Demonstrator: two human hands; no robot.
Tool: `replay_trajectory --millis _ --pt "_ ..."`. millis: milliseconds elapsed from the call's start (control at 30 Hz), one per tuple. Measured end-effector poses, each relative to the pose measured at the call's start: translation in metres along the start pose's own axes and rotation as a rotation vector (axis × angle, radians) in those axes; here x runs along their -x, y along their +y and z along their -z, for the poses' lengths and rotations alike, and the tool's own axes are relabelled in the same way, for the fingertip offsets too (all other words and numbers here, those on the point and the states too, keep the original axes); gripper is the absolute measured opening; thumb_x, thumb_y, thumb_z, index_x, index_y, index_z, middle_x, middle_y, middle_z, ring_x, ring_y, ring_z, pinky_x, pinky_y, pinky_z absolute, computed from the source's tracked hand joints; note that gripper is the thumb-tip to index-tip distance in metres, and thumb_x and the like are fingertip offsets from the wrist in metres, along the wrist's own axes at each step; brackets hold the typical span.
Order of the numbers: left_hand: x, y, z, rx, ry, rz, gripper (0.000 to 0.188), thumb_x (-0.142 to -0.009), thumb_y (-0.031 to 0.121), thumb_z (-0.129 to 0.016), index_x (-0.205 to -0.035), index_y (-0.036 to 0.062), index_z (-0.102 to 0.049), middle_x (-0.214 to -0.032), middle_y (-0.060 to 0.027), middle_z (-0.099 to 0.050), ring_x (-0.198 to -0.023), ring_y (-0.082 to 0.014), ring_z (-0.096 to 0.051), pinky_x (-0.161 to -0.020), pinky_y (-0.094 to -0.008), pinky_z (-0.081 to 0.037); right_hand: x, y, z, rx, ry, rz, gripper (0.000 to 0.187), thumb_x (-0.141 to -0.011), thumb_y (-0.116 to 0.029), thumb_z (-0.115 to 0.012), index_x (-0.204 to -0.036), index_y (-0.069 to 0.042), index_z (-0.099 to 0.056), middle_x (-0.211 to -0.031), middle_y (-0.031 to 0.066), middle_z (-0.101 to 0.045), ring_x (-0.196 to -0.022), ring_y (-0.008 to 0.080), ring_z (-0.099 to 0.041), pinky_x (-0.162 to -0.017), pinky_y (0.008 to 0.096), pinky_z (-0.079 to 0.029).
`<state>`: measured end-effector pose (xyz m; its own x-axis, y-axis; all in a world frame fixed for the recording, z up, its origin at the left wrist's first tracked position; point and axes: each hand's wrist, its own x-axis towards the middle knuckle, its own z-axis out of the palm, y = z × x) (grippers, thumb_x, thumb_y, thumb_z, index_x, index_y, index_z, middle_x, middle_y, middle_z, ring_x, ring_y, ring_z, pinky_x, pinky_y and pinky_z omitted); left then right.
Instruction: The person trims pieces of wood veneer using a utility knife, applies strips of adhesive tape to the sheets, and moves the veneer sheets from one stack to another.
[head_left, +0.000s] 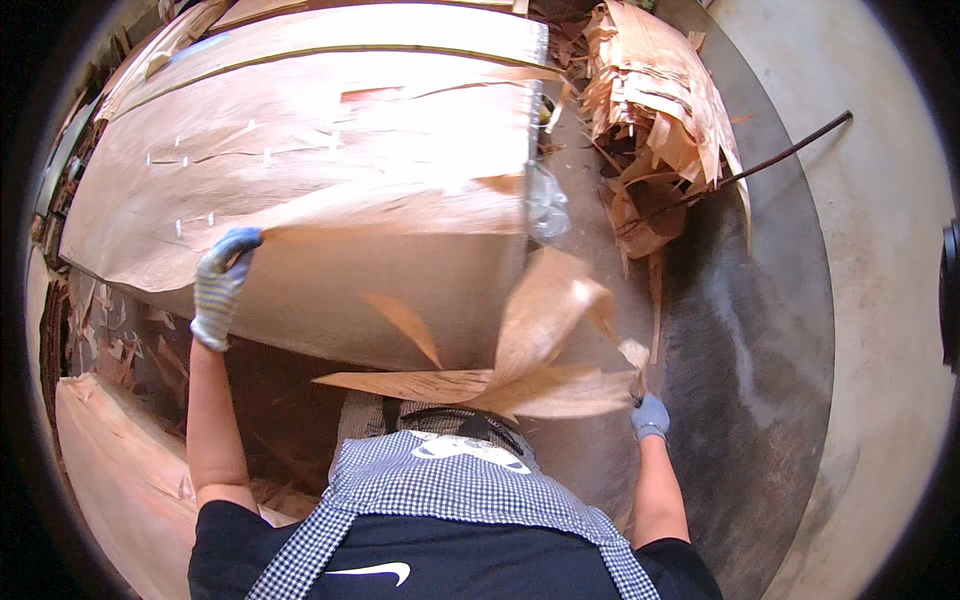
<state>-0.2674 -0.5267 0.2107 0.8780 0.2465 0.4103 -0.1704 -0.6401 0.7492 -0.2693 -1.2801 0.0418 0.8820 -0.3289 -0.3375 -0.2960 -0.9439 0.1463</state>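
A stack of thin, pale wood veneer sheets [400,130] lies in front of me, with small white tape pieces on its top. My left hand [222,285], in a striped glove with blue fingertips, is closed on the edge of a veneer sheet [380,215] at the stack's near left. Out to the right, low beside my body, my right hand [650,415] in a blue-grey glove is closed on torn veneer strips [560,390]. The strips are blurred and curl up in front of my apron. A small dark bit shows at its fingers, too blurred to name.
A bundle of ragged veneer scraps [660,100] lies at the far right, with a thin rod [780,160] sticking out of it. Clear plastic [547,200] hangs by the stack's right edge. More veneer sheets [130,470] lie at the near left, with scraps [120,320] beyond.
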Motion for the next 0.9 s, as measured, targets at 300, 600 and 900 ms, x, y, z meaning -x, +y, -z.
replay_trajectory --millis 300,600,900 --pt "0.103 -0.003 -0.073 -0.777 0.047 0.246 0.015 -0.068 -0.008 -0.056 -0.067 0.0045 -0.064 -0.103 -0.012 -0.068 -0.106 -0.0302 -0.059 -0.097 -0.0406 -0.043 0.001 0.267 -0.132 -0.208 -0.36 -0.431 0.055 -0.084 -0.046 -0.065 -0.104 0.005 -0.067 -0.089 0.023 -0.07 -0.085 0.0372 -0.068 -0.072 0.0469 -0.052" --pt "0.003 0.014 -0.253 -0.693 0.036 -0.086 0.016 -0.067 0.0 -0.058 -0.07 0.0131 -0.067 -0.091 -0.0091 -0.068 -0.091 -0.0315 -0.061 -0.083 -0.0437 -0.047 -0.116 0.179 -0.116 -0.507 -0.227 -0.19 0.019 -0.073 -0.021 -0.069 -0.08 -0.003 -0.07 -0.059 0.0073 -0.062 -0.052 0.0183 -0.06 -0.05 0.0368 -0.048" --pt "-0.136 0.008 -0.436 -0.512 -0.036 -0.106 0.022 -0.067 0.001 -0.058 -0.078 0.0149 -0.07 -0.084 -0.0093 -0.067 -0.086 -0.0301 -0.062 -0.082 -0.0427 -0.047 -0.284 0.232 -0.061 -0.353 -0.037 -0.282 0.037 -0.077 -0.019 -0.066 -0.103 0.007 -0.063 -0.094 0.0155 -0.07 -0.077 0.0255 -0.064 -0.07 0.0366 -0.051"
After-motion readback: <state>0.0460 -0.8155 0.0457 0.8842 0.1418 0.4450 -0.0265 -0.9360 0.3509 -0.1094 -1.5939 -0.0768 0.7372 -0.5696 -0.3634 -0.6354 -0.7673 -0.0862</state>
